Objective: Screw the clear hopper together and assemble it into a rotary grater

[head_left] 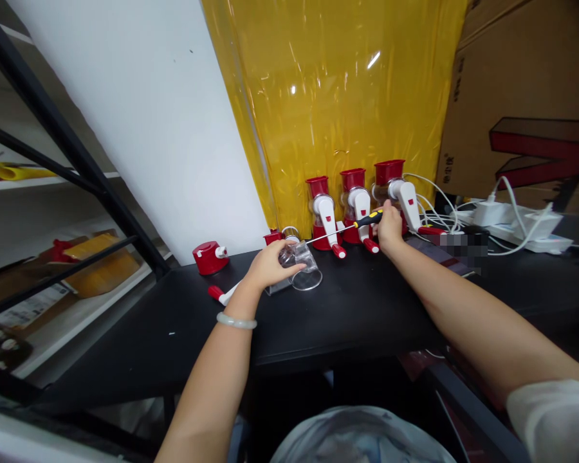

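My left hand [270,263] is closed around a clear plastic housing [307,273], tilted just above the black table. A screwdriver [368,219] with a black and yellow handle is gripped in my right hand [390,226]. Its thin shaft points left, and the tip meets or comes close to the housing's upper side; exact contact cannot be made out. Left of my left hand sit a red base [207,259] with a white knob and a white crank with a red grip [215,293]. Partly hidden behind that hand is another red part [273,236].
Three red and white rotary graters, left [324,215], middle [358,199] and right [390,172], stand along the yellow plastic sheet [338,83]. White chargers and cables [535,225] lie on the right of the black table [357,308]. Metal shelving [53,122] is at left.
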The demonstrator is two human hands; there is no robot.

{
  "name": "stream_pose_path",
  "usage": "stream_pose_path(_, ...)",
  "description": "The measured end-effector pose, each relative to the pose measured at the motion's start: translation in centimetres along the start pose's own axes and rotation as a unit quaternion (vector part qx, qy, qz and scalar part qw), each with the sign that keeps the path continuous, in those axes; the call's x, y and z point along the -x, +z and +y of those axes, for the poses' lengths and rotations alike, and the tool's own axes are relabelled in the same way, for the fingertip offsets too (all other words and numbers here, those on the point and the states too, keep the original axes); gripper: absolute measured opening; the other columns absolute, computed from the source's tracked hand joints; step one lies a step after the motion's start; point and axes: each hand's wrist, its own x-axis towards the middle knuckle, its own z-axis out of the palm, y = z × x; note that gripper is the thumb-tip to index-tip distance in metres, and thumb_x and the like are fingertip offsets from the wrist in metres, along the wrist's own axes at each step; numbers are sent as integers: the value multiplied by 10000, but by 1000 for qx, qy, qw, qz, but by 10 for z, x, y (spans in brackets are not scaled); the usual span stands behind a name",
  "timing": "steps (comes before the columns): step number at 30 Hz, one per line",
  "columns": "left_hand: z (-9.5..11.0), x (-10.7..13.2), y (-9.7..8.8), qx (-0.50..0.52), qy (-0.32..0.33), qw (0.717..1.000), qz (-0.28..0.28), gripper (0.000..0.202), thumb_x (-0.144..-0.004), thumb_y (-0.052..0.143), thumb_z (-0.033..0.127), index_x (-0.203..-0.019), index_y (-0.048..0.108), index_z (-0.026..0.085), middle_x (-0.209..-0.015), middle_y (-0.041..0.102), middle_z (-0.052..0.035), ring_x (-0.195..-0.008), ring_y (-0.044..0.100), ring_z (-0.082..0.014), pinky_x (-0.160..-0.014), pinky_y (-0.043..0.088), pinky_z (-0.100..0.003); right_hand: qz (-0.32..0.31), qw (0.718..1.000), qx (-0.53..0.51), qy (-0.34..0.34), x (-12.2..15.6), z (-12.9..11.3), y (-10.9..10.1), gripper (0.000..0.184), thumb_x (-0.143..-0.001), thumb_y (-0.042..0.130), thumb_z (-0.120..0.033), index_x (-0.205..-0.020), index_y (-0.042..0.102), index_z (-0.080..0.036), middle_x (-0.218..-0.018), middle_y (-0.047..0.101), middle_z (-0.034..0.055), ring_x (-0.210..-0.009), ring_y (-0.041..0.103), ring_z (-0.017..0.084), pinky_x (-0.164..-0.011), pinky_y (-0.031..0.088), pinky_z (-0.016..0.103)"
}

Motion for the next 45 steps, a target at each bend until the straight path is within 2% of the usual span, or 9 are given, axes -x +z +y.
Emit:
stream_pose_path(3, 2, 0, -1, -3, -2, 1000, -1, 620, -777, 815, 553, -1279, 669, 220, -1261, 746, -122, -1123, 719, -332, -1013, 559, -508, 20, 998, -31, 54, 2, -4, 1, 439, -1021, 357, -486, -814, 624, -206, -569, 582, -17, -392, 521, 123, -368, 391, 240)
stream_pose_path(7, 3, 1, -1, -4, -6, 1000, -2, 623, -777, 812, 559, -1279, 672, 219, -1258, 746, -121, -1124, 719, -334, -1011, 560, -504, 19, 994, -71, 76, 3, -8, 3, 324, -970, 396, -305, -863, 674, -176, -624, 626, -11, -427, 577, 112, -379, 409, 211)
stream_pose_path(12, 3, 1, -1, -6, -4, 1000, -1, 606, -779, 810, 547, -1271, 677, 221, -1258, 745, -120, -1119, 720, -332, -1009, 563, -507, 20, 997, -50, 51, 2, -5, 3, 207, -948, 582, -375, -854, 631, -197, -573, 563, -55, -346, 444, 75, -330, 315, 193)
stream_pose_path(17, 2, 0, -1, -3, -4, 1000, -2, 618, -779, 804, 548, -1278, 674, 206, -1252, 745, -127, -1118, 717, -335, -1013, 559, -513, 21, 1000, -9, 18, 2, -4, 2, 402, -976, 547, -554, -760, 579, -216, -515, 496, -56, -359, 422, 88, -339, 331, 211)
stream_pose_path(20, 2, 0, -1, -4, -4, 1000, -2, 623, -780, 801, 549, -1283, 673, 204, -1252, 743, -129, -1121, 715, -336, -1017, 557, -514, 18, 999, -23, 41, 2, -5, 2, 412, -1014, 393, -472, -795, 620, -207, -582, 582, -16, -404, 523, 118, -359, 383, 228)
stream_pose_path(24, 2, 1, -1, -7, -3, 1000, 1, 622, -779, 802, 551, -1284, 674, 212, -1250, 746, -126, -1112, 719, -333, -1006, 562, -501, 15, 998, -48, 47, 0, -5, 2, 279, -939, 440, -329, -846, 666, -193, -658, 612, -14, -459, 573, 117, -391, 413, 224)
stream_pose_path(32, 1, 0, -1, -5, -1, 1000, 1, 622, -780, 807, 555, -1283, 671, 215, -1256, 746, -123, -1119, 719, -330, -1022, 556, -508, 23, 1000, 9, -16, 0, -1, 1, 353, -952, 537, -522, -772, 583, -222, -572, 531, -42, -407, 412, 93, -365, 316, 232)
stream_pose_path(37, 2, 1, -1, -5, -1, 1000, 3, 620, -780, 810, 552, -1282, 673, 215, -1257, 749, -125, -1119, 721, -333, -1014, 560, -510, 11, 999, -29, 20, 0, 0, 1, 292, -956, 374, -332, -847, 617, -212, -693, 614, -11, -457, 549, 120, -385, 400, 236)
stream_pose_path(45, 2, 1, -1, -5, 0, 1000, 3, 611, -781, 809, 548, -1280, 671, 223, -1258, 748, -122, -1123, 720, -331, -1015, 559, -508, 16, 1000, 3, -6, -3, -2, 2, 245, -896, 607, -451, -805, 569, -227, -593, 499, -66, -409, 410, 88, -375, 314, 221)
